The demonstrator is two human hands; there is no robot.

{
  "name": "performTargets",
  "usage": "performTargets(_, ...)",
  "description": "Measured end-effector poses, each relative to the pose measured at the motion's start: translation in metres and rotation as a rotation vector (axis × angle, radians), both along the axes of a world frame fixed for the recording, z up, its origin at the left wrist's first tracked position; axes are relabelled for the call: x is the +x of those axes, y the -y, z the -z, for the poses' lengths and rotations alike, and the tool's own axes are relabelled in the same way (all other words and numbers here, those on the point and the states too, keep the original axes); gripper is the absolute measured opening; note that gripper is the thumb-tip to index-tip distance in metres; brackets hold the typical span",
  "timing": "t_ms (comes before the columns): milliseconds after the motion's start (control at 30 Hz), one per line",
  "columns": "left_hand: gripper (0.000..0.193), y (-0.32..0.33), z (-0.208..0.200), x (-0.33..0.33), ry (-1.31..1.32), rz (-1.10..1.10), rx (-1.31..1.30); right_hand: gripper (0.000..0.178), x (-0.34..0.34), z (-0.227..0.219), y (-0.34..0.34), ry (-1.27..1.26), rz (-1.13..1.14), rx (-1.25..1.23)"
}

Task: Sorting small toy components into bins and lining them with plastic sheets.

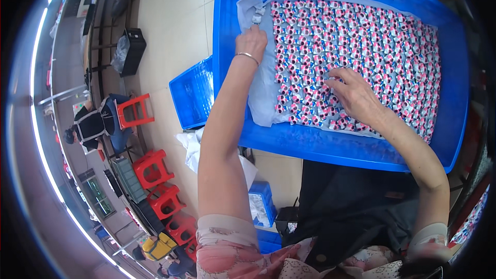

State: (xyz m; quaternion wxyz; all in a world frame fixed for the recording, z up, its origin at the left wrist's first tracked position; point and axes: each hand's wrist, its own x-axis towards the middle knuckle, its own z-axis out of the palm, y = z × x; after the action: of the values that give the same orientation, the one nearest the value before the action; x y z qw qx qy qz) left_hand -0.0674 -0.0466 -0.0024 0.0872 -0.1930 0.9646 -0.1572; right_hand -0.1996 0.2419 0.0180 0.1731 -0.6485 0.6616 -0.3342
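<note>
Rows of small pink, white and blue painted pieces with dark spots (356, 36) cover a pale liner sheet (262, 98) in a large blue bin (289, 142). My left hand (251, 41), a bracelet at its wrist, is closed over the sheet's left margin. A small silvery-white piece (257, 16) shows just beyond its fingers; whether they grip it is hidden. My right hand (356, 98) reaches over the middle rows, its fingers bent together, the tips close against the painted pieces. What lies between those fingertips is too small to make out.
Left of the bin, a smaller blue crate (192, 93) stands on the tiled floor, with white sheeting (192, 150) below it. Another blue box (262, 204) holds pale material. Red stools (152, 169) line the left side, where people (95, 124) sit at benches.
</note>
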Motion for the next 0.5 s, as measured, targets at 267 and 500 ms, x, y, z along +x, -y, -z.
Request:
performTargets(267, 0.017, -0.090, -0.050, 0.087, -0.096, -0.456, 1.220, 0.033, 0.000, 0.002, -0.013, 0.049, 0.012, 0.023)
performTargets(500, 0.012, -0.101, -0.029, 0.097, 0.163, -0.277, 1.190, 0.031, 0.012, -0.004, -0.009, 0.085, -0.012, 0.006)
